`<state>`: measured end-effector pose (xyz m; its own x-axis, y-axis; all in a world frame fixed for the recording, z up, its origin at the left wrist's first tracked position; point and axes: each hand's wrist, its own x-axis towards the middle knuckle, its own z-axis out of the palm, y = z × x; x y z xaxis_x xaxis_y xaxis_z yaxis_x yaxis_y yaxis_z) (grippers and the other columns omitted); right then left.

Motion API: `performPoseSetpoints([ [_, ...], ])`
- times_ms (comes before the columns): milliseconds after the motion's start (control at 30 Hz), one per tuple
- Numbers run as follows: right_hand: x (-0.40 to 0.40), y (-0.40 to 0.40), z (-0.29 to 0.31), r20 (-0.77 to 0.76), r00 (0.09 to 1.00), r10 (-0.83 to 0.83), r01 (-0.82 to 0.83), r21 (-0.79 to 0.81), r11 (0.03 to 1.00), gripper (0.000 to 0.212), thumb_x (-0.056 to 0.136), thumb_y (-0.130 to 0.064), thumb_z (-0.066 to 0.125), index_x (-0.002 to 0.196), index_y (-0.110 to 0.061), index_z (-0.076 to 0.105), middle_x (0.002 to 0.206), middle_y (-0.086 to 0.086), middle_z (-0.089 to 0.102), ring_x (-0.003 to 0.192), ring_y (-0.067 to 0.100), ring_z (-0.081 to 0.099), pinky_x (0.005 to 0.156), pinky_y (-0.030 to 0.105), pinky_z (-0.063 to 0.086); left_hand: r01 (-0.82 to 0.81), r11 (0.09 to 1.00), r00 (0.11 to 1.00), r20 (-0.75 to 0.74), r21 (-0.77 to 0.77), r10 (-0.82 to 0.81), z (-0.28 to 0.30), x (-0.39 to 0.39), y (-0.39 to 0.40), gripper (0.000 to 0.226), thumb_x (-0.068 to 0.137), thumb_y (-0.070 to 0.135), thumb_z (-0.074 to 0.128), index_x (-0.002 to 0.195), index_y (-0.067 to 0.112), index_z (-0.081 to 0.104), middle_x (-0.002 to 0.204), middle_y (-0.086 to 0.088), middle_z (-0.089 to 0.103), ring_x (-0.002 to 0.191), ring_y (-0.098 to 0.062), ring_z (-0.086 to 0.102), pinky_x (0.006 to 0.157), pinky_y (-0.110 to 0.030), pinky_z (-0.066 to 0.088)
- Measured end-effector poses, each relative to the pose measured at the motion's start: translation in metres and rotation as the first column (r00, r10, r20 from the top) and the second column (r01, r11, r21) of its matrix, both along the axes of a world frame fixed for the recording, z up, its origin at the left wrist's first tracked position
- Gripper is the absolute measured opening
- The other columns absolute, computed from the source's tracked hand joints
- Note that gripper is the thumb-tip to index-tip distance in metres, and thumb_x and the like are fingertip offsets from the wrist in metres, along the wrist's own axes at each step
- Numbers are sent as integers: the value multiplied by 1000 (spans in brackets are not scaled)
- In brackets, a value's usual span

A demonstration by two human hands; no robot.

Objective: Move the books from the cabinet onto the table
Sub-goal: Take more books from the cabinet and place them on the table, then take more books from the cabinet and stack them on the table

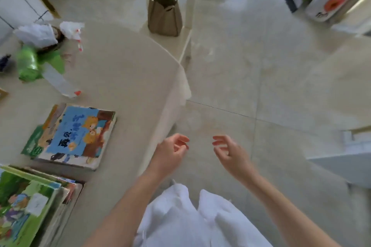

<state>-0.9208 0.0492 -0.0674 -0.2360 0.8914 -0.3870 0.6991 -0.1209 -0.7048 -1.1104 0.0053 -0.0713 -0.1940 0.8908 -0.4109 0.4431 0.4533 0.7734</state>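
Head view, looking down past the right edge of the pale beige round-cornered table (124, 70).

Hands: two in view, both carrying nothing. The left hand (170, 152) hangs just off the table's right edge with fingers loosely curled and nothing between them. The right hand (228, 152) is further right over the pale tiled floor (271, 78), fingers also slack and apart. They are well apart from every book. Judgement: the hands are free because a load has been set down and the person is between trips, facing away from the table toward the floor on the right. Neither hand is set for a grasp.

Task objects: books lie on the table in two stacks at near left.
- Stack 1: the flat picture book with a blue cartoon cover (78, 134) lies on top, with a green-covered book (33, 142) showing beneath its left side. At least two; page edges suggest more, count uncertain.
- Stack 2: the green-covered picture-book pile (26, 202) at the nearest left corner, cut by the frame edge. Several layers visible, cannot count.
The stacks sit side by side rather than as one, probably one per trip.

Cabinet: cannot identify with certainty; none holding books is in view.

Other items: one brown soft handbag (164, 14) on a pale chair far centre; one green plastic roll (28, 64) and white plastic bags (50, 33) at the table's far left.
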Motion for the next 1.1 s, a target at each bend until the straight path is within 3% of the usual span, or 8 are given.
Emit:
performPoseSetpoints([
  [133,102,-31,2,-7,975,-222,223,46,974,28,89,-7,57,117,-10,61,104,1,67,90,14,65,82,25,51,268,963,963,-22,3,-268,0,86,21,23,86,7,60,91,29,65,80,10,73,75,-10,69,75,-27,54],
  [233,184,-66,5,-8,921,-389,389,31,921,28,91,-8,55,118,-11,60,105,0,67,90,12,63,87,31,52,413,911,911,-23,25,-412,-3,165,24,29,86,6,60,87,35,63,79,10,73,74,-13,69,75,-32,56],
  [400,314,-119,9,-21,783,-622,622,7,783,25,92,-9,54,116,-12,60,105,-1,66,90,12,61,84,22,48,573,818,818,30,41,-574,-16,314,10,42,86,1,61,81,42,61,75,10,72,72,-16,69,75,-37,57],
  [567,419,-160,19,-99,536,-838,843,4,538,23,92,-10,54,113,-14,62,104,-2,67,89,9,60,76,9,47,711,703,694,152,10,-704,-16,437,-8,34,89,0,56,84,32,64,77,4,72,63,-4,66,67,-22,52],
  [700,478,-170,28,-187,316,-930,945,-25,326,22,91,-13,57,112,-16,63,105,-4,68,93,8,62,73,6,45,756,654,644,188,-8,-742,-21,496,4,35,89,-5,55,83,28,65,73,4,71,57,-1,64,65,-24,52],
  [800,528,-172,29,-223,155,-962,987,-5,161,21,89,-12,59,109,-15,65,106,1,70,94,14,64,84,27,50,805,592,583,203,-17,-787,-28,556,20,36,88,-7,54,82,26,66,68,6,71,55,-4,64,64,-25,50],
  [933,584,-162,29,-234,49,-971,999,6,49,16,83,-23,60,97,-29,64,100,-2,71,95,16,66,89,38,51,858,513,504,204,-11,-839,-34,630,44,34,87,-5,53,83,26,67,67,7,72,57,-7,66,66,-27,53],
  [1100,649,-142,27,-214,-82,-973,996,10,-86,14,73,-35,56,86,-37,61,97,-2,70,93,16,66,89,42,54,947,322,317,159,6,-935,-37,721,83,37,85,-4,53,83,31,65,73,5,73,61,-8,67,66,-25,53],
])
